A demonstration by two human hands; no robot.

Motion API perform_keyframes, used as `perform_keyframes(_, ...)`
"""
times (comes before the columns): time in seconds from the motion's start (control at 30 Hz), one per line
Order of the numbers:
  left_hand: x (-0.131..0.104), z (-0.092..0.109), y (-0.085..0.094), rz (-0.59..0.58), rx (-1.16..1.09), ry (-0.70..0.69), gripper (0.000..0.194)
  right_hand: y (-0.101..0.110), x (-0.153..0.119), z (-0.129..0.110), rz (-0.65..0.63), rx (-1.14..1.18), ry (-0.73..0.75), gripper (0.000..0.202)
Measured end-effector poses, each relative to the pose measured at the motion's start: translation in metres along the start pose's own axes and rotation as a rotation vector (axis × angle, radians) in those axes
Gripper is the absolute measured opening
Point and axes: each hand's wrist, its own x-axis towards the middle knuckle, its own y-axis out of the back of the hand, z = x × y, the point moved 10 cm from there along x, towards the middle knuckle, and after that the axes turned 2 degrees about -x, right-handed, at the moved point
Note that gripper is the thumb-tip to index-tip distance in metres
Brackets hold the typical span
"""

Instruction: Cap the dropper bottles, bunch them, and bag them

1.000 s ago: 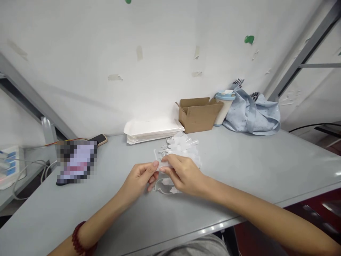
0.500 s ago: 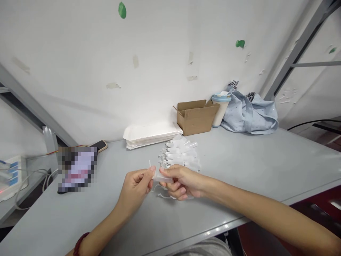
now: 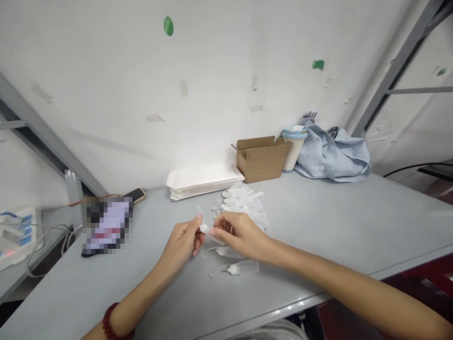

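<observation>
My left hand point(image 3: 184, 238) pinches the white neck of a small translucent squeeze bottle point(image 3: 205, 229), whose thin strap and cap stick up above the thumb. At the bottle's body, my right hand point(image 3: 244, 236) has its thumb and fingers closed around it, hiding part of it. Two more such bottles lie just below the hands: one squeeze bottle point(image 3: 245, 267) in full sight, another point(image 3: 226, 252) partly under my right hand. Their strapped caps hang loose to the left. Behind my right hand is a pile of similar bottles point(image 3: 242, 200).
At the wall stand a stack of white flat cartons point(image 3: 203, 182), an open cardboard box point(image 3: 265, 163), a lidded cup point(image 3: 293, 148) and a light blue bag point(image 3: 331, 156). A blurred-out item point(image 3: 108, 226) and a phone point(image 3: 138, 194) lie left, near a power strip point(image 3: 21, 236).
My right hand has turned over and its fingers have shifted on the bottle, uncovering the two bottles below. My left hand keeps its pinch. The view has tilted slightly upward.
</observation>
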Motion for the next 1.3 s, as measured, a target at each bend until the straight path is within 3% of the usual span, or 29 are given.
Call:
perform_keyframes(0.2, -0.003, 0.001, -0.002, -0.023, 0.023, -0.025, 0.047, -0.007, -0.011, -0.016, 0.079, -0.415, 0.253, 0.022)
perform_keyframes(0.43, -0.011, 0.022, -0.011, -0.119, 0.155, -0.176, 0.047, -0.016, -0.013, -0.020, 0.053, -0.502, 0.338, 0.017)
perform_keyframes(0.67, -0.014, 0.014, -0.013, -0.121, 0.037, -0.156, 0.047, -0.017, -0.013, -0.019, -0.030, -0.354, 0.221, 0.026)
perform_keyframes(0.87, -0.007, 0.011, -0.020, -0.228, -0.277, -0.121, 0.036, -0.009, -0.010, -0.016, -0.015, -0.157, 0.110, 0.032)
perform_keyframes(1.1, -0.003, 0.008, 0.000, -0.121, -0.525, -0.073, 0.045, 0.001, -0.007, -0.008, 0.035, -0.078, -0.003, 0.034)
perform_keyframes(1.2, -0.003, 0.012, 0.007, -0.078, -0.521, -0.097, 0.048, 0.007, -0.005, -0.004, 0.074, -0.117, -0.025, 0.035)
perform_keyframes(1.3, -0.004, 0.019, 0.013, -0.021, -0.406, -0.154, 0.037, 0.009, -0.004, 0.001, 0.096, -0.165, -0.040, 0.036)
